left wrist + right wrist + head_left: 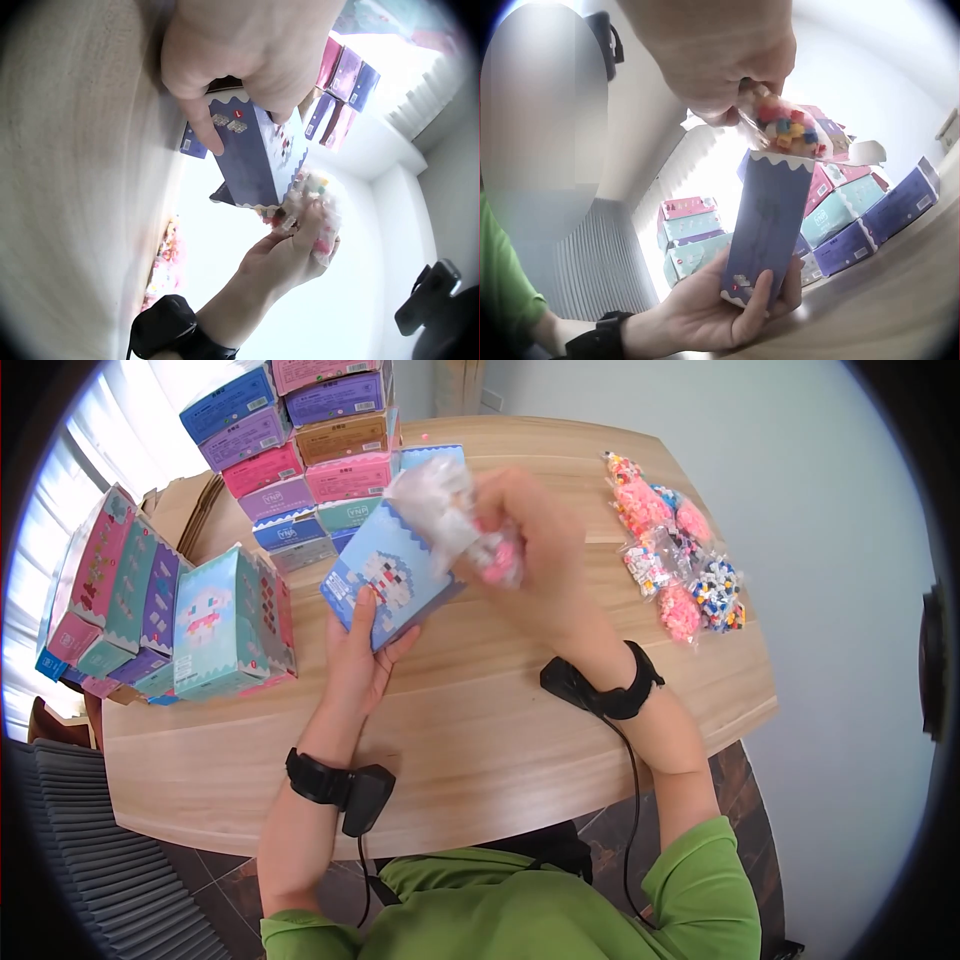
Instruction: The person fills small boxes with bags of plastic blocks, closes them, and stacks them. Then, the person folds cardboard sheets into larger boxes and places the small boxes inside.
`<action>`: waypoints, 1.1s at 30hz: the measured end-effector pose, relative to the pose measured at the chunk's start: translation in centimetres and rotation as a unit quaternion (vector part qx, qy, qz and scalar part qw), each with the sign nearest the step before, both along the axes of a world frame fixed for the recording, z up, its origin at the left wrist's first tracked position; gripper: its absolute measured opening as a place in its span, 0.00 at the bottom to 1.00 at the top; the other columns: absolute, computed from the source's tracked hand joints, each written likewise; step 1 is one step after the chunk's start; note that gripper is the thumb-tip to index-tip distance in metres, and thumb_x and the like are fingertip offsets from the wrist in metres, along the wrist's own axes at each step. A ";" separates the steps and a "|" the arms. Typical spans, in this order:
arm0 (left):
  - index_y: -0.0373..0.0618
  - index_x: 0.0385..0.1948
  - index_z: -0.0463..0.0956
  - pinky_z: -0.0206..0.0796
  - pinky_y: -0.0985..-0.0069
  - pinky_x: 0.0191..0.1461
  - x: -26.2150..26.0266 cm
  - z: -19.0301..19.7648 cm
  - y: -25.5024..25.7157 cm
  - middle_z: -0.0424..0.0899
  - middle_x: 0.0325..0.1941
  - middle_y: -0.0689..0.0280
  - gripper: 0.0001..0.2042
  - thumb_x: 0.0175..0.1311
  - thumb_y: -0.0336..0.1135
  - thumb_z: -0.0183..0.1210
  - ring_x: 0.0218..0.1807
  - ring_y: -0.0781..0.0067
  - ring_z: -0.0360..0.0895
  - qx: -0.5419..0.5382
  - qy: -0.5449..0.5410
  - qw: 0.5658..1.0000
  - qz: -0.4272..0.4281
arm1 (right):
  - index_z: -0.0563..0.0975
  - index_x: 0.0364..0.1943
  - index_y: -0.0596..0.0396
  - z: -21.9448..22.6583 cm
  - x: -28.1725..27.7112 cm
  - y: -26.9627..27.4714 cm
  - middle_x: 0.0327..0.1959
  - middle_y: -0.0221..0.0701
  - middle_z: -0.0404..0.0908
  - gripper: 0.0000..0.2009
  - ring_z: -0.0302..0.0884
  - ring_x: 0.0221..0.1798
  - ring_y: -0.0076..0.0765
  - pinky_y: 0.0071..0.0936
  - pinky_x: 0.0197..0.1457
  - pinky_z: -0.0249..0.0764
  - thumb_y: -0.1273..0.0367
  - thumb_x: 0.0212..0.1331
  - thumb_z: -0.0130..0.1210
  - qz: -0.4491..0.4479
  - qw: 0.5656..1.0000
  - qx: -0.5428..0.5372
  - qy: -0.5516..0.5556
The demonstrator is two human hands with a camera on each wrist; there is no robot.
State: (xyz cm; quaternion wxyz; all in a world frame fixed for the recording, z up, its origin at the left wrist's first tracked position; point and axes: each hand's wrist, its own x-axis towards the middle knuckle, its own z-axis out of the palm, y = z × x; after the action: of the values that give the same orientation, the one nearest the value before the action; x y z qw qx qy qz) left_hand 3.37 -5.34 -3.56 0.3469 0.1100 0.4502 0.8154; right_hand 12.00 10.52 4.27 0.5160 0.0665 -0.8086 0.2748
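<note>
My left hand [350, 660] grips the lower end of a light blue toy-brick box [400, 598], thumb on its picture face and fingers beneath. The box tilts up off the table, and a flap stands out at its upper end in the right wrist view. Clear plastic bags [436, 510] of small building bricks are pinched in my right hand [545, 535], right at the upper end of the box. Red, yellow and blue bricks [791, 131] show through the plastic in the right wrist view. My right hand is blurred in the head view.
Colourful boxes [335, 440] are stacked high at the back left, and more boxes [215, 625] stand at the left edge. Several bags of bricks [680, 575] lie on the right of the wooden table [450, 730]. Flattened cardboard [185, 510] sits behind the left boxes.
</note>
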 end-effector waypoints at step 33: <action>0.49 0.51 0.59 0.77 0.77 0.34 -0.2 -0.1 -0.3 0.72 0.45 0.64 0.18 0.63 0.44 0.48 0.41 0.71 0.76 0.058 -0.046 0.997 0.008 | 0.76 0.37 0.58 1.2 0.6 1.7 0.36 0.35 0.74 0.10 0.71 0.35 0.42 0.32 0.35 0.68 0.67 0.53 0.55 0.152 0.967 0.013 -0.202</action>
State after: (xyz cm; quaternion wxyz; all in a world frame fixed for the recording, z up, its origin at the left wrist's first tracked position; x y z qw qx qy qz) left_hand 3.13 -5.60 -3.65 0.3539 0.0887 0.3865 0.8470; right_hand 12.56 12.23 5.46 0.2932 0.1383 -0.8802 0.3466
